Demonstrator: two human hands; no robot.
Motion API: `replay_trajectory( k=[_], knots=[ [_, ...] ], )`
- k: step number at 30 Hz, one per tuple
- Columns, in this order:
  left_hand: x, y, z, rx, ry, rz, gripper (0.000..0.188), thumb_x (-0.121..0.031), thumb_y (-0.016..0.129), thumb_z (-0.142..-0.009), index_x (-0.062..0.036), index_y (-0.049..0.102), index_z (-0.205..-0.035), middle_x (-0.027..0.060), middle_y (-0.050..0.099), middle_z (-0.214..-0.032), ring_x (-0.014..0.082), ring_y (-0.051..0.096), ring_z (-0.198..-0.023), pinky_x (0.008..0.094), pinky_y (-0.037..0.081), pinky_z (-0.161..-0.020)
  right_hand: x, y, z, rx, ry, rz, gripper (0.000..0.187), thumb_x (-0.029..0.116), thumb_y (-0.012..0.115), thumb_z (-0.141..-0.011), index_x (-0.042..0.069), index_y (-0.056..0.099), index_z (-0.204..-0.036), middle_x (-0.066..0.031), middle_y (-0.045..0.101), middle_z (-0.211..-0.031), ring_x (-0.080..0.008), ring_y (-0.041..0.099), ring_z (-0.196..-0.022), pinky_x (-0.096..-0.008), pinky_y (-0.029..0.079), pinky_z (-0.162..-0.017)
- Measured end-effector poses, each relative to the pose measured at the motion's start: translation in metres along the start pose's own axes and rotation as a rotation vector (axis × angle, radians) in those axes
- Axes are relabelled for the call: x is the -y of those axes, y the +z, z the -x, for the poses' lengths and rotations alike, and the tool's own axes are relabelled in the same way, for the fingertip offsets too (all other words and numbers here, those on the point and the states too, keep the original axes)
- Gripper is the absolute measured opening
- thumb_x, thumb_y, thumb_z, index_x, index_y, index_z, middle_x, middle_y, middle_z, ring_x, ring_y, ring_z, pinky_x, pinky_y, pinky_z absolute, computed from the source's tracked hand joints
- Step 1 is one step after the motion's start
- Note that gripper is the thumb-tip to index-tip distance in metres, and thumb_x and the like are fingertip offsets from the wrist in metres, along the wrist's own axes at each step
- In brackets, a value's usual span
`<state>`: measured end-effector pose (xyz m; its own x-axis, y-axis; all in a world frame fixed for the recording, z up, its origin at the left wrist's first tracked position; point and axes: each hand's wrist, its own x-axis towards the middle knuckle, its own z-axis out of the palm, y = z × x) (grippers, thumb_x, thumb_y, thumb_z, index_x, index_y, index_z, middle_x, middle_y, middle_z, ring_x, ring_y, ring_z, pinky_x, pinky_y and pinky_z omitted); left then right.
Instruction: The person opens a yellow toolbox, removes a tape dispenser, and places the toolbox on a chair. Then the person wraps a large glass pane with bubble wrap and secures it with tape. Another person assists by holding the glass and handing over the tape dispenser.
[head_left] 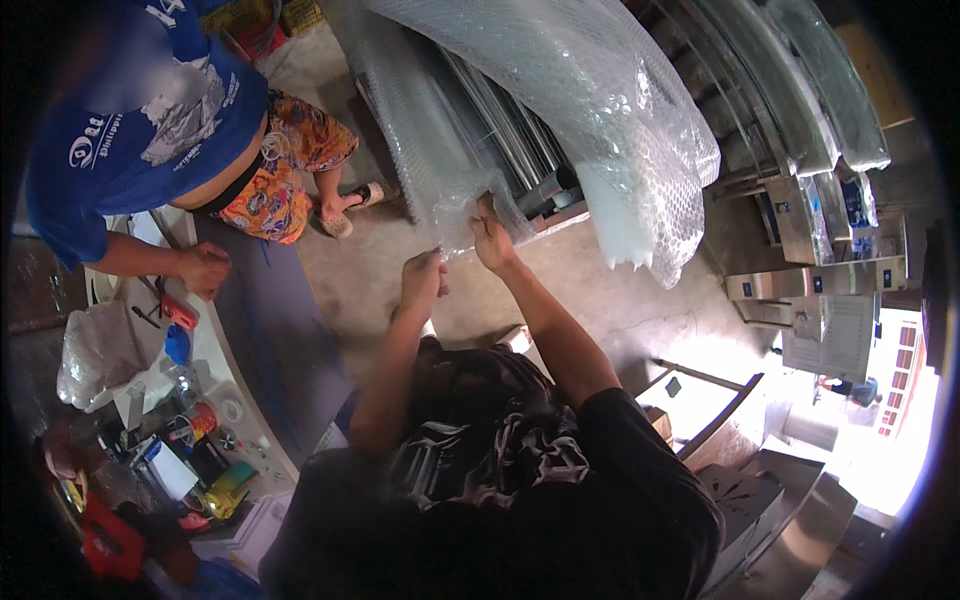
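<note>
A long load of shiny metal bars or tubes point(492, 105) lies ahead of me, partly covered by clear bubble wrap point(620, 120) heaped over its right side. Another sheet of bubble wrap point(405, 135) runs along the left side, and its near end bunches up by my hands. My right hand point(490, 238) is closed on that near end, fingers pressed against the film. Lower and to the left, my left hand point(423, 278) is curled closed at the sheet's corner; the pinched edge is small and partly hidden. A dark cylinder end point(565, 180) shows beside the bars.
A person in a blue shirt point(190, 110) stands at the left beside a cluttered bench point(235, 375) with tools, a bottle and bundled plastic. Film-wrapped metal units point(800, 100) stack at the right. A framed panel point(715, 400) and metal sheets point(800, 510) stand lower right.
</note>
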<state>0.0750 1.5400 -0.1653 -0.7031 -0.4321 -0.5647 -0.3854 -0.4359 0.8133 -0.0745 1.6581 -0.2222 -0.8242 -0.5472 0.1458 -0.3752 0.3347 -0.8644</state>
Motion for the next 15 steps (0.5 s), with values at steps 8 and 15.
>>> replay_trajectory(
  k=[8, 15],
  knots=[
    [-0.026, 0.039, 0.012, 0.013, -0.066, 0.138, 0.037, -0.032, 0.063, -0.098, -0.0053, 0.056, -0.073, 0.0032, 0.05, -0.057, 0.0157, 0.052, -0.041, 0.0311, 0.039, -0.041, 0.053, -0.036, -0.011, 0.069, 0.219, 0.203, 0.035, 0.026, 0.055, -0.101, -0.004, 0.059, -0.119, -0.026, 0.063, -0.122, -0.0358, 0.062, -0.118, -0.0429, 0.045, -0.098],
    [-0.032, 0.061, 0.018, 0.037, -0.006, 0.176, 0.041, -0.034, 0.062, -0.1, -0.0054, 0.055, -0.071, 0.0037, 0.049, -0.056, 0.0159, 0.049, -0.039, 0.0314, 0.038, -0.041, 0.077, -0.043, -0.052, 0.167, 0.165, -0.068, 0.053, 0.034, 0.048, -0.104, -0.007, 0.054, -0.138, -0.028, 0.057, -0.14, -0.0376, 0.051, -0.136, -0.0397, 0.037, -0.113]
  ],
)
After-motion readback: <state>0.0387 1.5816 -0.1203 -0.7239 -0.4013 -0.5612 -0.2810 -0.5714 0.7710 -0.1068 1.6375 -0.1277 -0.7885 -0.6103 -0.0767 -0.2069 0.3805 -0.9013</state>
